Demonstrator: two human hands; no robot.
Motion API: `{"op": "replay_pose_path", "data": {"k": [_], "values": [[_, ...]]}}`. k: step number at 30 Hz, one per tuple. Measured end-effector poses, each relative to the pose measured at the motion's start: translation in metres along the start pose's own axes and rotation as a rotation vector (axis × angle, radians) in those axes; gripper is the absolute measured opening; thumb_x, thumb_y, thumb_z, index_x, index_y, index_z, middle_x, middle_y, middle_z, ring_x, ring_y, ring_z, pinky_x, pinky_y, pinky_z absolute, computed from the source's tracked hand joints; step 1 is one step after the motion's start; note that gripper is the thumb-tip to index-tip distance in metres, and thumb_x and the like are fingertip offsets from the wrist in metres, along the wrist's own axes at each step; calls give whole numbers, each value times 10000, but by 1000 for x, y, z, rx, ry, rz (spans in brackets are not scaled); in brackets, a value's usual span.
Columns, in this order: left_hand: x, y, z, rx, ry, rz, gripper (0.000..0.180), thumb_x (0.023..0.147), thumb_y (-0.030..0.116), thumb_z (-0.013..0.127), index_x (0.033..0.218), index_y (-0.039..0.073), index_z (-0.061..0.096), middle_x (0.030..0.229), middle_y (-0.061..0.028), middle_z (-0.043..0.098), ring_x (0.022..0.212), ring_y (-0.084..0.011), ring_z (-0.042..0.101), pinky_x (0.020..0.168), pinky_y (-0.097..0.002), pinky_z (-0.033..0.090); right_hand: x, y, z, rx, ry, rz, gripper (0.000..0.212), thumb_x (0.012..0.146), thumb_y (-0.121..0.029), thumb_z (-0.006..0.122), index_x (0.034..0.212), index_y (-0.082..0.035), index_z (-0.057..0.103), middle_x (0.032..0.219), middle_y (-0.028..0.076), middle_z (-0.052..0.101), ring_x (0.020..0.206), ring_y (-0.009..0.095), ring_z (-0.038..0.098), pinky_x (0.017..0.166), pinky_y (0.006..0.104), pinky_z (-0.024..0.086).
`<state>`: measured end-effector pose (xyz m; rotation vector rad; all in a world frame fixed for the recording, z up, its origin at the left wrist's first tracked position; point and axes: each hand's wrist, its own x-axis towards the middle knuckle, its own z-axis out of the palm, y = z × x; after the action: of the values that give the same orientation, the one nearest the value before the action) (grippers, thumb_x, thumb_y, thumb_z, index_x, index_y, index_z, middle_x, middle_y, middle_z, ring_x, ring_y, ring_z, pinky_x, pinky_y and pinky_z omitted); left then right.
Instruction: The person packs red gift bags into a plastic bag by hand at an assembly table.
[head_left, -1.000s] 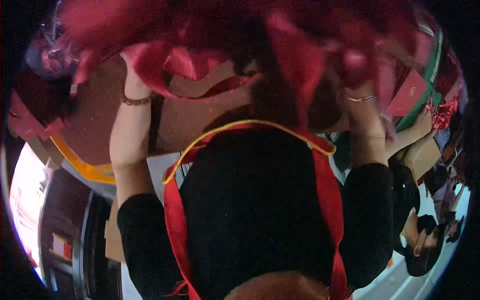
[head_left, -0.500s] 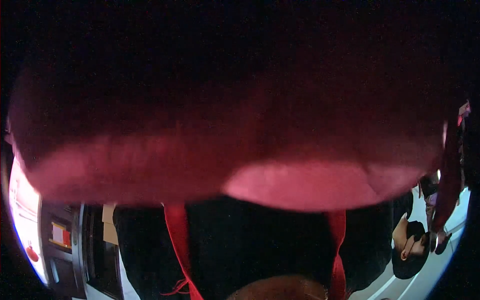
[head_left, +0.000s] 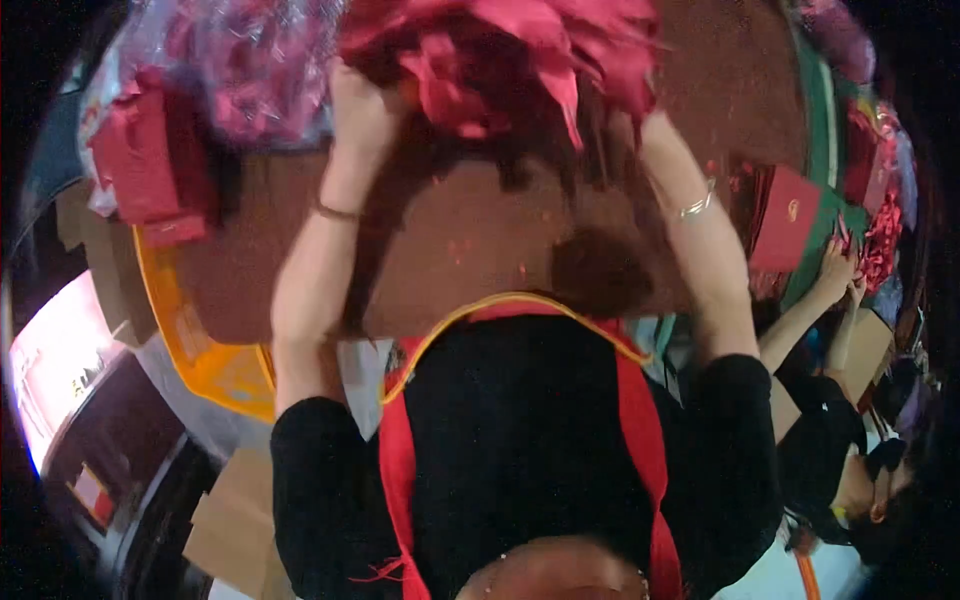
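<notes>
A loose bundle of red and pink, cloth-like pieces (head_left: 535,25) is at the far side of the brown table (head_left: 450,230), smeared by motion. My left hand (head_left: 366,102) grips its left side, with fingers mostly buried in the folds. On the other side my right hand (head_left: 648,128) holds the bundle, its fingers largely covered by it. Pointed ends hang from the bundle between my hands. Small red bits are scattered on the table below. What exactly the pieces are, the blur does not show.
Left of the bundle lie clear plastic bags of pink-red items (head_left: 265,75) and a red box or bag (head_left: 145,165). A yellow crate (head_left: 225,370) stands by the table's left edge. Red folders or bags (head_left: 785,220) lie at right, near a co-worker's hands (head_left: 840,265).
The reddish material that covered most of the view has moved down and away. My arms, the table and the things on it are now visible.
</notes>
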<state>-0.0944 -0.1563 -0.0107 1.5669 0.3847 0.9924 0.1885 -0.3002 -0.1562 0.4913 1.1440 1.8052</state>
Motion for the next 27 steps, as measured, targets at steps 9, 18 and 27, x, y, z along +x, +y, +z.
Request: {"op": "replay_pose_path", "data": {"k": [9, 18, 27], "values": [[-35, 69, -21, 65, 142, 62, 225, 727, 39, 668, 941, -11, 621, 872, -21, 640, 768, -95, 564, 694, -249, 455, 57, 173, 1, -44, -5, 302, 351, 854, -134, 499, 1186, -28, 456, 1207, 81, 484, 1061, 205, 510, 917, 314, 440], [-18, 109, -23, 271, -137, 75, 459, 646, 48, 734, 1052, 10, 521, 948, -69, 630, 851, -139, 593, 739, -270, 472, -9, 222, -37, 227, 0, 376, 344, 859, -162, 495, 1176, -31, 466, 1206, 81, 484, 1063, 212, 509, 922, 317, 438], [15, 121, -24, 1212, -565, 455, 217, 664, 110, 609, 816, 57, 464, 730, -160, 559, 757, -363, 553, 619, -430, 431, 2, 237, -14, 2566, -121, 1811, 296, 806, -225, 600, 1005, -7, 584, 893, 118, 625, 826, 202, 596, 740, 322, 460]]}}
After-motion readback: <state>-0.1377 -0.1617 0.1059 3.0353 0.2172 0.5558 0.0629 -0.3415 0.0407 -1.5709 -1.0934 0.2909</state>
